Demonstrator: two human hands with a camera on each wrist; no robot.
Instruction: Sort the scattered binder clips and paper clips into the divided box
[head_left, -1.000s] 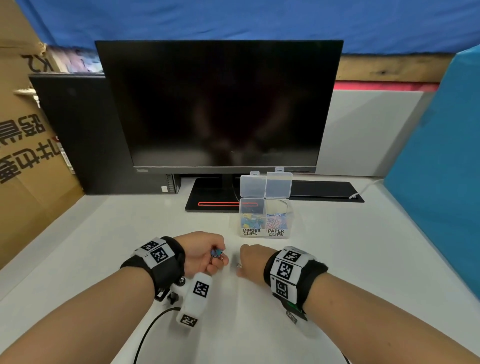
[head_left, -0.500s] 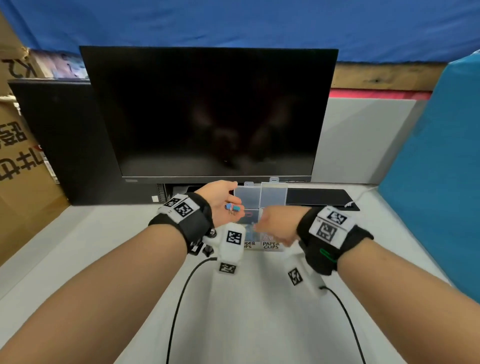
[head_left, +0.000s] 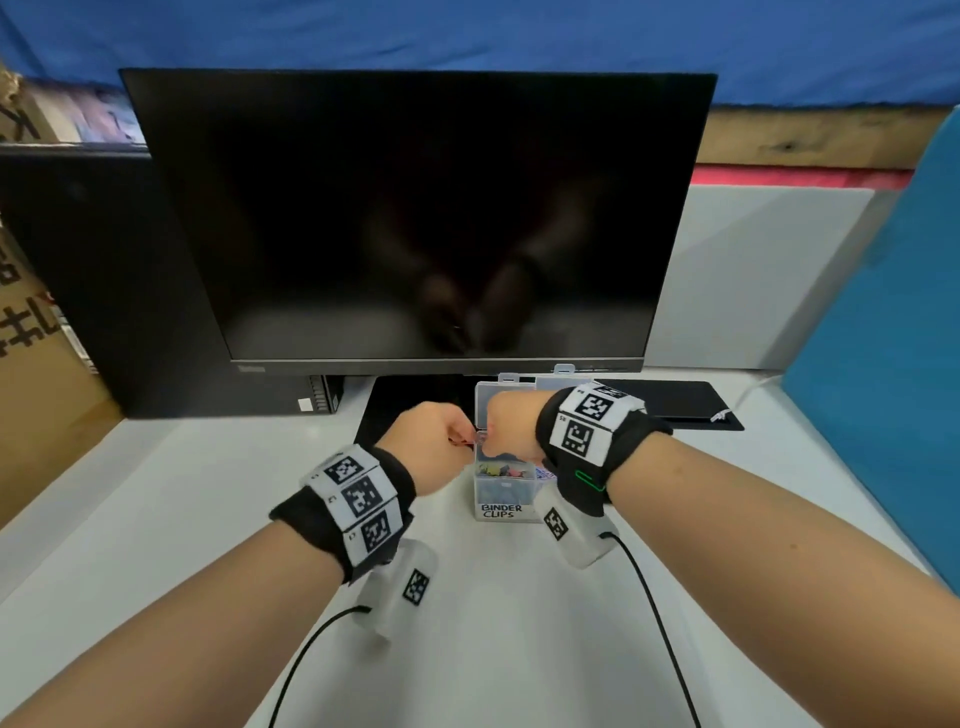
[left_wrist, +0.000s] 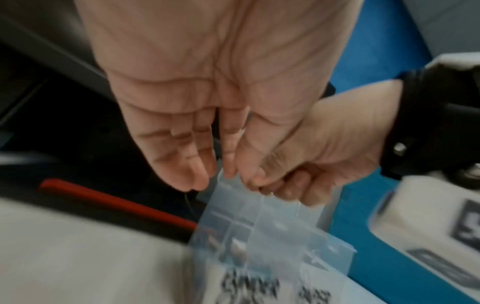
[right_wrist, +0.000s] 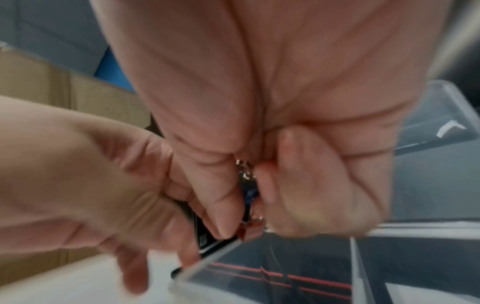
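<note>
The clear divided box stands under the monitor with its lid upright. Coloured binder clips lie in the compartment labelled BINDER CLIPS. Both hands meet over that compartment's left rim. My right hand pinches small binder clips, one blue and one red, between thumb and curled index finger. My left hand is beside it, fingers fairly straight and pointing down at the box. Nothing shows in the left hand. The paper clip compartment is hidden behind my right wrist.
A dark monitor rises just behind the box, on a black base. A black computer case and cardboard stand left, a blue panel right. Wrist-camera cables trail over the white table.
Both hands rose from the near table and moved forward to the box. The blue clip pinched in my left fingers no longer shows there; my right hand now pinches a blue and a red clip.
</note>
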